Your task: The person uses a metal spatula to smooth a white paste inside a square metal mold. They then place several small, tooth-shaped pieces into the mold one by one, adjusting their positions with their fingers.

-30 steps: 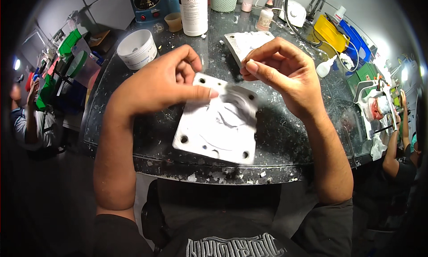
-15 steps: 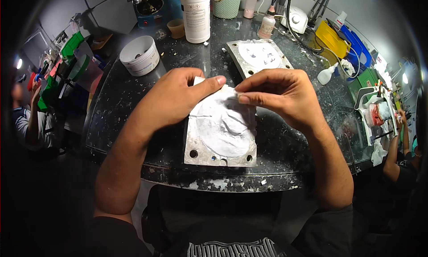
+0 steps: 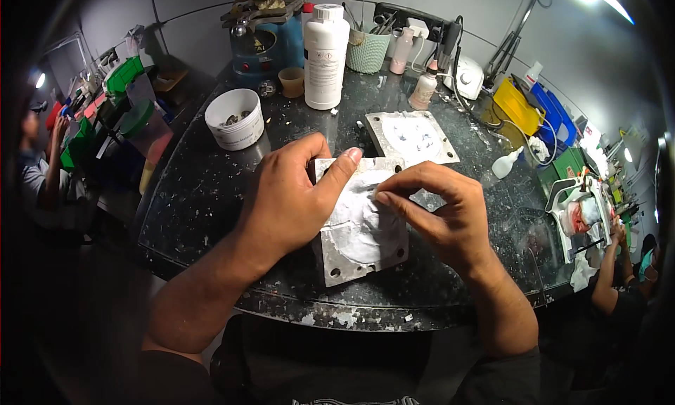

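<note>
My left hand (image 3: 292,190) is wrapped round the far left side of a metal flask half (image 3: 331,259), its thumb lying over the far edge. White plaster (image 3: 355,240) with a raised, uneven relief fills the frame. On the right, my right hand (image 3: 446,204) is closed in a pinch, thumb and forefinger meeting over the plaster's right part. Whatever sits between those fingertips is too small to make out. Behind my hands, the other flask half (image 3: 443,154) lies on the bench with dark marks in its plaster.
A white tub (image 3: 235,134) with small pieces inside stands back left, near a tall white bottle (image 3: 325,67). Farther right are a dropper bottle (image 3: 424,88), a white squeeze bottle (image 3: 505,164) and an articulator (image 3: 559,207). Other people work at both sides.
The flask half has tilted, its near end swinging left. My right fingertips have moved from its far edge to nearer the middle of the plaster. The whole view has shifted.
</note>
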Available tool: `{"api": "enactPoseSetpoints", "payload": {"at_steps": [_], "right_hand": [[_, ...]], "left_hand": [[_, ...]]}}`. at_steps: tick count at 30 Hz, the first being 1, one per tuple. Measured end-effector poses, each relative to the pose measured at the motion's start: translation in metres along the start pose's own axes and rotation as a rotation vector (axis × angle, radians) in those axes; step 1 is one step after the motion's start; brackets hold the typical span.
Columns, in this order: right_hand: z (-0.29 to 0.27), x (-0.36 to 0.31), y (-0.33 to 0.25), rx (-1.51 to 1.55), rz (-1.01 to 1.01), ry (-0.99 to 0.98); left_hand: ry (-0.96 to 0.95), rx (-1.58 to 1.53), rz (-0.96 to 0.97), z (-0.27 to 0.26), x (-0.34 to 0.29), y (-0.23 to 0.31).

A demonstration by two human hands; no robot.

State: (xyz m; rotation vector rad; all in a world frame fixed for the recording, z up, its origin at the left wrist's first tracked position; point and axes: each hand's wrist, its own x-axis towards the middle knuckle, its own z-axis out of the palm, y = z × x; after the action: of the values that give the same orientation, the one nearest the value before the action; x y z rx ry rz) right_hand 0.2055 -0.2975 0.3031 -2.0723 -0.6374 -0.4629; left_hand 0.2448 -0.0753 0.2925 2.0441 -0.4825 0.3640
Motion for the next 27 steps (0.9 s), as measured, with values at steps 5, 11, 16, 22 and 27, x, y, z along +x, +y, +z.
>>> {"api": "enactPoseSetpoints", "payload": {"at_steps": [5, 11, 16, 22, 27], "right_hand": [[0.000, 0.001, 0.004, -0.177, -0.168, 0.037], [-0.003, 0.001, -0.001, -0.267, -0.184, 0.016], [-0.003, 0.003, -0.004, -0.092, -0.046, -0.004], [-0.003, 0.005, -0.003, -0.069, -0.049, -0.005], [-0.004, 0.008, -0.002, -0.042, -0.058, 0.000]], "left_hand": [[-0.011, -0.012, 0.003, -0.001, -0.001, 0.005], [-0.009, -0.029, 0.008, -0.001, -0.001, 0.004], [-0.019, -0.016, -0.010, -0.004, -0.002, 0.010], [-0.026, 0.019, -0.027, -0.004, -0.002, 0.013], [-0.028, -0.033, -0.018, -0.005, -0.002, 0.010]]}}
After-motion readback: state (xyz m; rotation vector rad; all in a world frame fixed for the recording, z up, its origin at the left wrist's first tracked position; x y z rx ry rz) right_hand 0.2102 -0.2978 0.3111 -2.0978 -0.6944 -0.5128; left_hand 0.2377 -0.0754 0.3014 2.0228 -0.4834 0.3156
